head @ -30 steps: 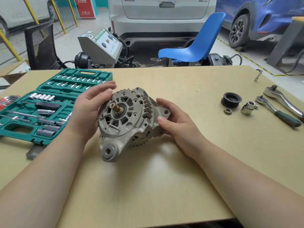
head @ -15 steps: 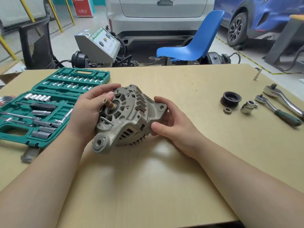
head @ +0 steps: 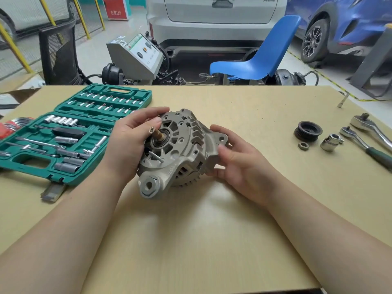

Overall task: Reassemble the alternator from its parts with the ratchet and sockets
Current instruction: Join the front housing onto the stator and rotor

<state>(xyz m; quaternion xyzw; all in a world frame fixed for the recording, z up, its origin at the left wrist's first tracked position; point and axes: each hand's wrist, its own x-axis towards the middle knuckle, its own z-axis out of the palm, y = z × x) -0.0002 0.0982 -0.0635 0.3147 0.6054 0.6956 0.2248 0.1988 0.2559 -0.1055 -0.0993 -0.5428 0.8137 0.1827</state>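
Note:
The grey alternator [head: 180,149] is tilted on its side at the middle of the table, its brass shaft [head: 156,134] pointing left toward me. My left hand [head: 129,143] holds its front face, fingers curled over the top rim beside the shaft. My right hand [head: 239,164] grips the rear housing near the mounting ear. A loose bolt [head: 157,157] sticks out of the front cover. At the right lie the black pulley [head: 308,131], a nut [head: 303,146], a socket [head: 331,142] and two ratchets [head: 368,146].
An open green socket case [head: 70,132] fills the table's left side, with red hex keys [head: 10,126] beyond it. A small extension bar [head: 343,100] lies at the far right. Behind the table stand a blue chair [head: 254,64], a grey machine and parked cars.
Both hands have turned the alternator, swinging its shaft face leftward and tipping the body further onto its side. My left fingers have curled over the top rim by the shaft.

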